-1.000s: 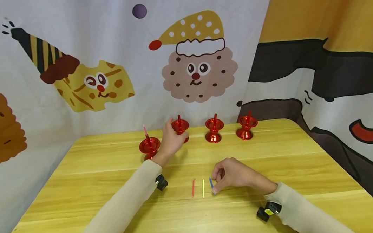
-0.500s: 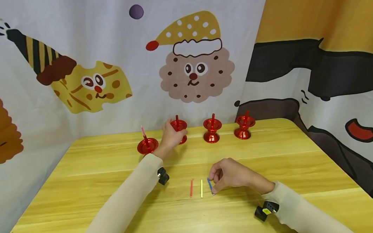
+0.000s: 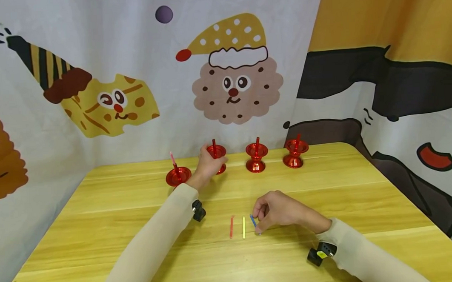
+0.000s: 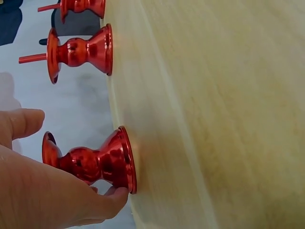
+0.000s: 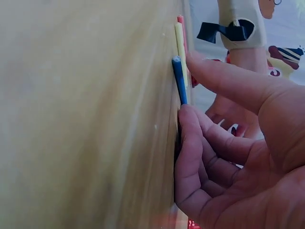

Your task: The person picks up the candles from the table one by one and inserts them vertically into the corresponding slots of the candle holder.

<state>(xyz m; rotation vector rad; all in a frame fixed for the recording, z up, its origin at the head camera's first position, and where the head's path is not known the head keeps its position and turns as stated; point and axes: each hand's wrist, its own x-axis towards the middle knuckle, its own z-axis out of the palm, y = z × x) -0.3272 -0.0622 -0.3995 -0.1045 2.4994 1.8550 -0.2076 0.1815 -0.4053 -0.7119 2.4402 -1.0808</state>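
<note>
My left hand (image 3: pixel 209 165) reaches round the second red candle holder (image 3: pixel 217 152). In the left wrist view its lower fingertips touch the base of that holder (image 4: pixel 88 162), while the thumb (image 4: pixel 28 121) stands straight and apart from the cup. On the table, the right hand (image 3: pixel 281 210) hovers low over a thin blue candle (image 3: pixel 253 221). The right wrist view has a bent fingertip against the far part of the blue candle (image 5: pixel 178 76), with the thumb (image 5: pixel 224 81) extended beside its near end. Left of it lie a yellow candle (image 3: pixel 243 228) and a red candle (image 3: pixel 232 227).
At the left, a red holder (image 3: pixel 178 176) bears a pink candle (image 3: pixel 172 158), partly behind the left forearm. Two more red holders, the third (image 3: pixel 256 165) and the fourth (image 3: pixel 293 160), stand toward the back right. A printed curtain (image 3: pixel 128 35) hangs behind the wooden table (image 3: pixel 328 186).
The whole head view has shifted slightly left. Both hands keep nearly the same places, the left at the second holder and the right at the blue candle.
</note>
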